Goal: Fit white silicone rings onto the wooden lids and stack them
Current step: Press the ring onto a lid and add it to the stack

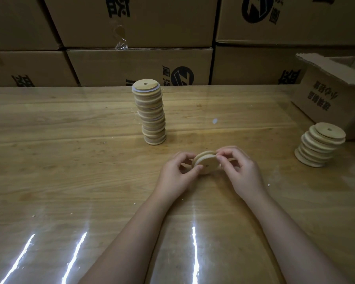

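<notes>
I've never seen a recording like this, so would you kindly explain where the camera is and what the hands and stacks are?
There is no machine here: a person works bare-handed, and the single picture comes from a camera worn on their head, looking down. The left hand and right hand pinch one wooden lid by its rim, over the wooden table; a pale band round its edge may be the silicone ring. The tall stack behind shows white rings between lids, so it looks finished. The leaning stack at the right seems ringless. Beside it sits an open cardboard box; closed cartons line the back.
</notes>
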The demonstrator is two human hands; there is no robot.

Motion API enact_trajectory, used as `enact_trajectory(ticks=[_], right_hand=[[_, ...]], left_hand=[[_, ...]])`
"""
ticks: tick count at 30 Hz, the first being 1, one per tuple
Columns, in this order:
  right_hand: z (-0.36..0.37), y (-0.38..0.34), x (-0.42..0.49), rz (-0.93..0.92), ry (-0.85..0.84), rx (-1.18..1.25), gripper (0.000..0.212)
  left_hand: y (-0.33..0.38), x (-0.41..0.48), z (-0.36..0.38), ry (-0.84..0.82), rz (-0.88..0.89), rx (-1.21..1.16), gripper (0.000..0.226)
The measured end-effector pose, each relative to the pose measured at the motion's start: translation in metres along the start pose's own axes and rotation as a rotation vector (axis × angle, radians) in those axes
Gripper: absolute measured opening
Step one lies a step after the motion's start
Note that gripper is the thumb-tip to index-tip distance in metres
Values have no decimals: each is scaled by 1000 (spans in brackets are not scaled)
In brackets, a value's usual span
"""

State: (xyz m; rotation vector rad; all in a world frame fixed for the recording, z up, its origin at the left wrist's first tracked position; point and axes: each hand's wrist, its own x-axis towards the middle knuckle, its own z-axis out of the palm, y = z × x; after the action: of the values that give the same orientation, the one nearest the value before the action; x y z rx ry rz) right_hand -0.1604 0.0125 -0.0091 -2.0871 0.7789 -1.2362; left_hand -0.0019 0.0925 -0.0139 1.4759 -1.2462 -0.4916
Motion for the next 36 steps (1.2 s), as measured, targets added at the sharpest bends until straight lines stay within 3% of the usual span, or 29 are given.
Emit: enact_trajectory(ticks=[4,9,20,26,36], right_hand=[[3,-6,0,-104,0,-83,6],[1,-2,0,5,-31,-4,10],[2,1,0,1,-10,-49,8],[0,-3,0,4,-26,-20,9],[0,-12,1,-160,-76,-72,4]], left_hand=[[-2,0,1,-35,80,94,28],[-4,1,-1,-7,101,141,26],[-2,-1,2,-3,108,125,25],[1,-3,2,60,217,129,6],[-1,-4,0,104,222,128,18]])
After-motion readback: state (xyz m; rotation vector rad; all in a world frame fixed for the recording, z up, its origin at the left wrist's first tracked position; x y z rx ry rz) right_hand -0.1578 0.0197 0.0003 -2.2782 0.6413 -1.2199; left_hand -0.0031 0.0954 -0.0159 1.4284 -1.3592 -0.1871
